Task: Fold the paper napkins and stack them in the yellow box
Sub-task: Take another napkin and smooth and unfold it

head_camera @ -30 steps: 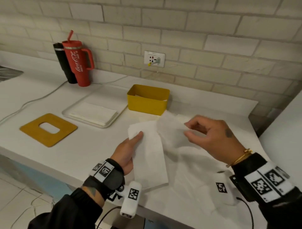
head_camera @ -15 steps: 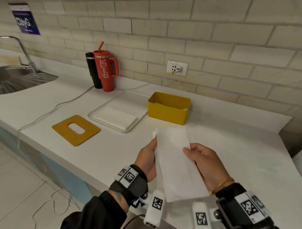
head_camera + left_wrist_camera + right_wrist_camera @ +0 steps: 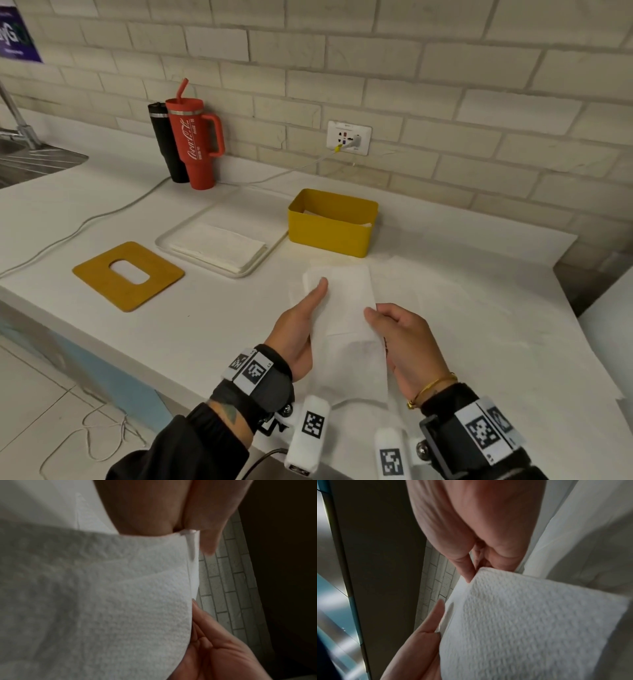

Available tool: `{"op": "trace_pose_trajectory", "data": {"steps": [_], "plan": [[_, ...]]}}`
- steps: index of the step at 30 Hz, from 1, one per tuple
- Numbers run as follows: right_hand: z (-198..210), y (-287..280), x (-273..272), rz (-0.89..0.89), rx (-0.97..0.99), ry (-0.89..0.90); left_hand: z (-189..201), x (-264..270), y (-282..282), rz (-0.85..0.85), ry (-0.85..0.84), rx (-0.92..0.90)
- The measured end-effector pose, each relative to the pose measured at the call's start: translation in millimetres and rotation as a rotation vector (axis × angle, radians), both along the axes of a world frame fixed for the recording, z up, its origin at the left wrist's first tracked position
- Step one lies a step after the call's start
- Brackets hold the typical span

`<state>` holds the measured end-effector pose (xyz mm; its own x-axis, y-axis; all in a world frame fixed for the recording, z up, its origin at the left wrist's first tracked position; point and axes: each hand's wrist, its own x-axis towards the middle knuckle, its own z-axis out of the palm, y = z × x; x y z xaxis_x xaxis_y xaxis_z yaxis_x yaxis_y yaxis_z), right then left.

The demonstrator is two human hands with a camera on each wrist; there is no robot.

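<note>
Folding step now. Napkin [image 3: 346,308] held up over the worktop [image 3: 205,315], just in front of the yellow box [image 3: 330,226]. Left hand [image 3: 301,329] grip pinching its left edge, thumb flat on top; right hand [image 3: 400,339] grip pinching the right edge. Next, probably: fold in half, press flat, put in the box.

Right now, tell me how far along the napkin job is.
Done: the yellow box already holds some white paper, just visible above its rim. In hand: the left hand and right hand hold one napkin, folded into a long strip, above the counter; it is not yet boxed. Left: a stack of napkins waits on the white tray.
</note>
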<state>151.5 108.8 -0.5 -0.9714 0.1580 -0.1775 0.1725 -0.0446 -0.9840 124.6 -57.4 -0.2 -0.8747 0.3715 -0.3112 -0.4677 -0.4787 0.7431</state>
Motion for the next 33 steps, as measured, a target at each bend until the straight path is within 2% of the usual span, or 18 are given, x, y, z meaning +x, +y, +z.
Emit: {"op": "trace_pose_trajectory", "data": {"steps": [9,13,18,23,26,29,31,33], "plan": [[-6,0,-2,-0.038,0.004,0.006,0,-1,6,0.028,0.015,-0.062],[-2,6,-1,-0.015,0.100,0.005,6,-4,5,0.048,0.059,-0.048],[-2,13,3,0.214,0.005,-0.090,13,-3,6,0.023,0.095,-0.012],[-12,16,5,0.231,0.040,-0.081,9,-1,11,0.016,0.147,-0.063],[-22,23,15,0.393,0.093,-0.170,5,-6,10,0.074,0.143,-0.090],[-17,47,25,0.519,0.277,-0.240,2,-11,2,0.125,0.123,-0.088],[-8,74,24,0.382,0.412,-0.232,-1,-13,-5,0.141,0.108,-0.093],[-1,109,17,0.095,0.491,-0.230,-1,-12,-8,0.148,0.094,-0.104]]}}
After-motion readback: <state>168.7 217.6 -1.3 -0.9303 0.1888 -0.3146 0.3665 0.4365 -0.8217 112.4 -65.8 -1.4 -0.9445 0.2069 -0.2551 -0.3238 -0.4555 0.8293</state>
